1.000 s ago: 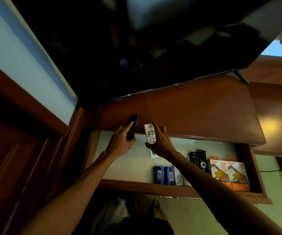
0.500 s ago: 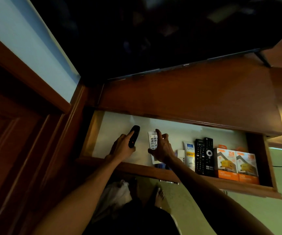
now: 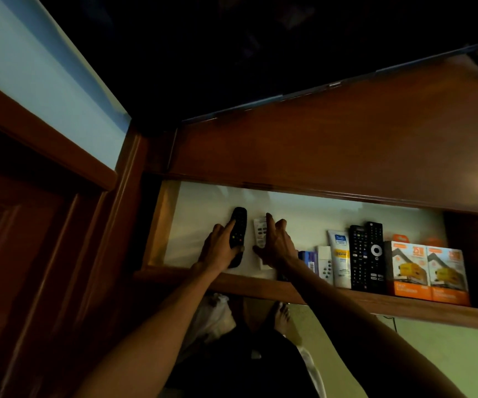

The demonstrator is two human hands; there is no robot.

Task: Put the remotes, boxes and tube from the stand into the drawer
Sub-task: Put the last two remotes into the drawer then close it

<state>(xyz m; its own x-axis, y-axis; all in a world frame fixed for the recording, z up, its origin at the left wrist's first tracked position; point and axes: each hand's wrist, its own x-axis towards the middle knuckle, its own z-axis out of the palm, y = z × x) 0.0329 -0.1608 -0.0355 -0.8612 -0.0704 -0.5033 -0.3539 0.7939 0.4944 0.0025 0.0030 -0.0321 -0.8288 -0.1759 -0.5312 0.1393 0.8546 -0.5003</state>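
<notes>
Both hands are down in the open drawer (image 3: 157, 225) rn. Left hand (image 3: 220, 248) is wrapped around a black remote (image 3: 238, 234), thumb on top, remote lying lengthwise on the pale drawer floor toward the left side. Right hand (image 3: 275, 245) grips a small white remote (image 3: 260, 232) just beside the black one, fingers curled over it; can't tell if it's fully resting on the floor. To the right, w/ a bit of gap, sit a blue box (image 3: 308, 261), another white remote (image 3: 325, 264), a tube (image 3: 339, 258), two black remotes (image 3: 367, 257) side by side, and two orange boxes (image 3: 427, 271) at the far right. Stand top (image 3: 332, 145) above looks bare, TV (image 3: 260, 47) on it.
</notes>
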